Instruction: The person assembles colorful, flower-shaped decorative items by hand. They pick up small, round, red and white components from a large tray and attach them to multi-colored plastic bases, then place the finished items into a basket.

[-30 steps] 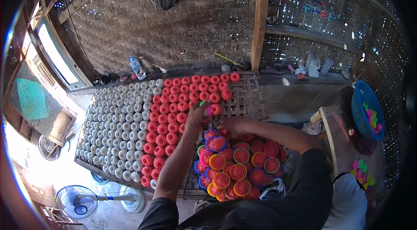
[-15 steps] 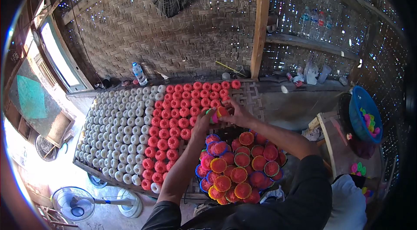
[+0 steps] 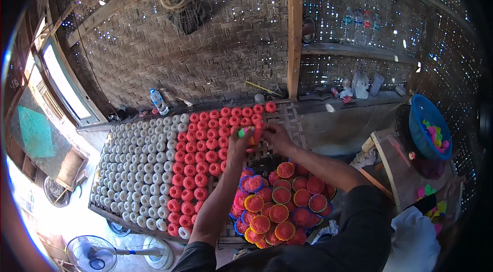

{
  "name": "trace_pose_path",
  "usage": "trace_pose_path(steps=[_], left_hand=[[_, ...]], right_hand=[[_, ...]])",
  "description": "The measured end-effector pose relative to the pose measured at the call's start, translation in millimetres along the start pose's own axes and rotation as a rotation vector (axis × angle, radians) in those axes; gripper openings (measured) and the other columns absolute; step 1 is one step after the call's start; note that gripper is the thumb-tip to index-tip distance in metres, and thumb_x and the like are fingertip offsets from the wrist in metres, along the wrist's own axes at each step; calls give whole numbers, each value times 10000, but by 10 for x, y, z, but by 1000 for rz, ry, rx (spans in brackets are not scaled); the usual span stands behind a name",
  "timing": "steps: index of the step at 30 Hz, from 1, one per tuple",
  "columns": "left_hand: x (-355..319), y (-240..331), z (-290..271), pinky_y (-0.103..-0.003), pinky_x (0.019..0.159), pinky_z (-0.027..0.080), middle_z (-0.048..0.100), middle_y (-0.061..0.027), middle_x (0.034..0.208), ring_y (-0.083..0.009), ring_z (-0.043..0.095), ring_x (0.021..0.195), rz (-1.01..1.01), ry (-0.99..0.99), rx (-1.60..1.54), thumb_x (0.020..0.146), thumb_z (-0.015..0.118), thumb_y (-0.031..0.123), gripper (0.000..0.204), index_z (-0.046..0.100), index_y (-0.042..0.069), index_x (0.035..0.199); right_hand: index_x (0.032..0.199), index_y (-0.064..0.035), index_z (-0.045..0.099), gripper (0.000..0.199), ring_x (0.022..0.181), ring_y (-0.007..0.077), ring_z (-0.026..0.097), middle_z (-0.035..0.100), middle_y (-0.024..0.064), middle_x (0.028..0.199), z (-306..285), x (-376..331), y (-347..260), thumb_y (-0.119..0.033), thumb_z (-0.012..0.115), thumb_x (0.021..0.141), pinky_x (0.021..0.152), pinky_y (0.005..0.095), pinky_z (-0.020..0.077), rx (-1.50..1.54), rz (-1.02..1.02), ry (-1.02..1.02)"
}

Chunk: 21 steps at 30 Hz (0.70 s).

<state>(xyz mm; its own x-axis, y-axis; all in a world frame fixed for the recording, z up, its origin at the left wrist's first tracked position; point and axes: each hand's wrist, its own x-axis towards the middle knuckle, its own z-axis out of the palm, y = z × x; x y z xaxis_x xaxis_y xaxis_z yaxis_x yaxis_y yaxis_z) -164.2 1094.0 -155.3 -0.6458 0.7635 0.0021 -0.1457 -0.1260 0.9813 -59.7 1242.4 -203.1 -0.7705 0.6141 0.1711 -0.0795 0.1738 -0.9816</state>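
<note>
Above the woven tray [image 3: 290,118], my left hand [image 3: 237,144] is closed around small plastic cup moulds [image 3: 243,132], green and pink. My right hand [image 3: 279,139] comes close to it, fingers bent around a red cake [image 3: 259,128], with a yellow-orange mould edge just beneath. The fingers partly hide these pieces. Rows of red ring-shaped cakes [image 3: 201,168] lie left of my hands, and rows of white ones [image 3: 136,169] lie beyond them. Below my right forearm is a heap of red-filled cup moulds [image 3: 279,213] with yellow, blue, green and pink rims.
At right, a blue basin [image 3: 417,128] with coloured moulds stands on a wooden table [image 3: 398,169]. Another person in white [image 3: 413,244] is at lower right, near loose moulds. A fan [image 3: 92,254] stands at lower left. A water bottle [image 3: 158,101] leans by the woven wall.
My view has shifted slightly, so the scene sits further left. My right fingers have moved over the mould, and a red cake now shows beside them. Another person's arm has appeared at right.
</note>
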Motion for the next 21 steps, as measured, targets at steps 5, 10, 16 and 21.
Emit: trace_pose_path(steps=[5, 10, 16, 21], left_hand=[[151, -46, 10, -320, 605, 554, 638, -89, 959, -179, 635, 816, 34, 18, 193, 840, 746, 389, 506, 604, -3, 1127], [349, -167, 3, -345, 605, 540, 642, -120, 972, -195, 624, 805, 106, 38, 308, 832, 741, 426, 538, 623, -25, 1099], [151, -59, -117, -307, 594, 570, 614, -95, 1004, -174, 615, 854, -34, 166, 65, 850, 730, 441, 602, 580, -28, 1195], [243, -122, -48, -351, 607, 627, 572, -108, 1064, -206, 612, 939, -109, 135, -91, 862, 722, 438, 621, 547, -31, 1230]], right_hand=[[1162, -87, 625, 279, 867, 172, 667, 658, 54, 1054, -79, -31, 21, -192, 653, 905, 676, 319, 555, 473, 277, -85], [1157, -75, 627, 273, 863, 182, 677, 672, 61, 1042, -100, 25, 159, -200, 642, 914, 595, 348, 576, 478, 344, -36], [1080, -44, 658, 355, 905, 199, 675, 689, 106, 970, -452, 709, 616, -210, 737, 776, 677, 376, 570, -25, 332, 260], [1082, -63, 639, 408, 870, 232, 663, 678, 91, 952, -762, 1420, 1277, -238, 788, 744, 736, 416, 547, -466, 142, 475]])
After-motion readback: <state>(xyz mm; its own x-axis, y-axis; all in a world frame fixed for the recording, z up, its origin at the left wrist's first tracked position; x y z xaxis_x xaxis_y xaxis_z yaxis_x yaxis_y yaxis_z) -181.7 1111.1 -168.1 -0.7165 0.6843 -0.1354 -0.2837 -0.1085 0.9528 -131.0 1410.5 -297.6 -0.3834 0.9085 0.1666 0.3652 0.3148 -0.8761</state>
